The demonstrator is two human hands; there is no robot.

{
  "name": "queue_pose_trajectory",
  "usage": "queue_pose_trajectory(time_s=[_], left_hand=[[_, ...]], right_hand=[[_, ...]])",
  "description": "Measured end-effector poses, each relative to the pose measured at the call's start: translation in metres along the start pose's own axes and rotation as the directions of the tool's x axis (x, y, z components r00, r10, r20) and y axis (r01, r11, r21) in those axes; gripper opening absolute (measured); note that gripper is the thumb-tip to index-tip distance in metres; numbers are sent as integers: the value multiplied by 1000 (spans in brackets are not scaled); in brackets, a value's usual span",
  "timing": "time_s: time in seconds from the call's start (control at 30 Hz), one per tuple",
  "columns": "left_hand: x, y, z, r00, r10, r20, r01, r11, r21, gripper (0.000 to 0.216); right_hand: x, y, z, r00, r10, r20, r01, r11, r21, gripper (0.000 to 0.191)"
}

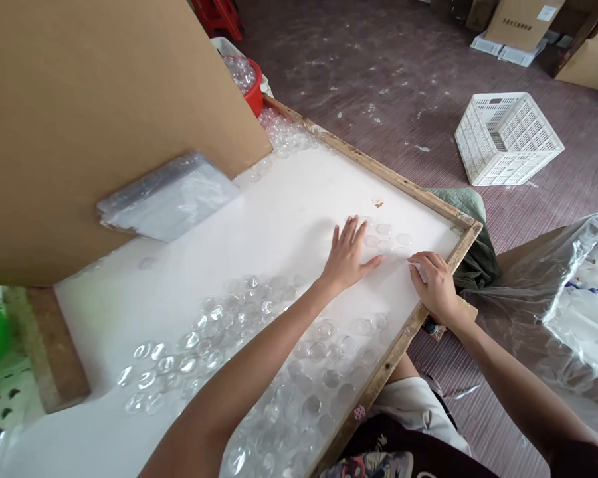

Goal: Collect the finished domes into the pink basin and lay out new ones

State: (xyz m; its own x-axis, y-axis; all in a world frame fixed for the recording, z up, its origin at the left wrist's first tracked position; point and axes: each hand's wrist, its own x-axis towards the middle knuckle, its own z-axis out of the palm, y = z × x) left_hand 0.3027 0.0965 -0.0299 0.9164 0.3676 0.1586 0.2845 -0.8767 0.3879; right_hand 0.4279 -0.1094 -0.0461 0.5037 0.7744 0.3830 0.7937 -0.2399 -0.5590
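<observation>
My left hand (347, 255) lies flat on the white table top (289, 219), fingers spread, beside a few clear round plastic lenses (389, 238) near the far right corner. My right hand (433, 284) rests on the table by the wooden rim (428, 309), fingers curled down onto the surface; whether it holds a lens I cannot make out. Several more clear lenses (259, 345) lie scattered over the near part of the table.
A large cardboard sheet (94, 113) leans at the left with a stack of clear bags (167, 196) on the table. A red bowl (253, 86) of lenses stands behind it. A white plastic crate (505, 136) sits on the floor; a big clear plastic bag (553, 299) is at right.
</observation>
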Motion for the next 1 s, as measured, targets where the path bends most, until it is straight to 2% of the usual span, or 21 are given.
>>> queue_pose_trajectory(time_s=[0.13, 0.23, 0.4, 0.5, 0.57, 0.63, 0.7, 0.77, 0.83, 0.9, 1.0], left_hand=[[-49, -14, -21, 997, -52, -55, 49, 998, -41, 58], [-71, -15, -25, 996, -81, -31, 80, 997, -23, 44], [-67, -8, -12, 998, 23, 58, -24, 999, 22, 21], [-60, -7, -6, 995, 84, 57, -87, 995, 54, 24], [-59, -7, -7, 997, 77, 29, -79, 994, 73, 26], [-64, -4, -12, 997, 73, 7, -74, 995, 61, 25], [-75, 2, -18, 992, 122, 43, -123, 992, 9, 23], [-91, 11, -22, 967, 219, 128, -211, 975, -66, 21], [-106, 21, -21, 930, 307, 203, -287, 950, -125, 23], [-117, 28, -16, 909, 347, 233, -322, 937, -139, 19], [-120, 29, -10, 928, 307, 210, -284, 949, -135, 18]], right_hand=[[-1, -2, -1, 1000, 16, 2, -16, 1000, 19, 22], [-2, -3, -1, 1000, 21, -13, -20, 1000, 18, 22], [-1, -3, -1, 999, 20, -40, -19, 1000, 12, 21], [0, -2, -1, 999, 18, -40, -17, 1000, 12, 19], [-2, -5, -3, 999, 21, -33, -21, 1000, -3, 18], [-6, -13, -5, 1000, 1, 20, -1, 1000, 9, 18], [-13, -25, -6, 984, -84, 155, 72, 994, 86, 19], [-20, -38, -6, 921, -205, 332, 150, 971, 184, 19], [-25, -48, -3, 839, -271, 472, 190, 959, 211, 19], [-27, -53, 2, 801, -256, 542, 191, 966, 173, 17], [-25, -53, 6, 815, -186, 548, 128, 981, 143, 15]])
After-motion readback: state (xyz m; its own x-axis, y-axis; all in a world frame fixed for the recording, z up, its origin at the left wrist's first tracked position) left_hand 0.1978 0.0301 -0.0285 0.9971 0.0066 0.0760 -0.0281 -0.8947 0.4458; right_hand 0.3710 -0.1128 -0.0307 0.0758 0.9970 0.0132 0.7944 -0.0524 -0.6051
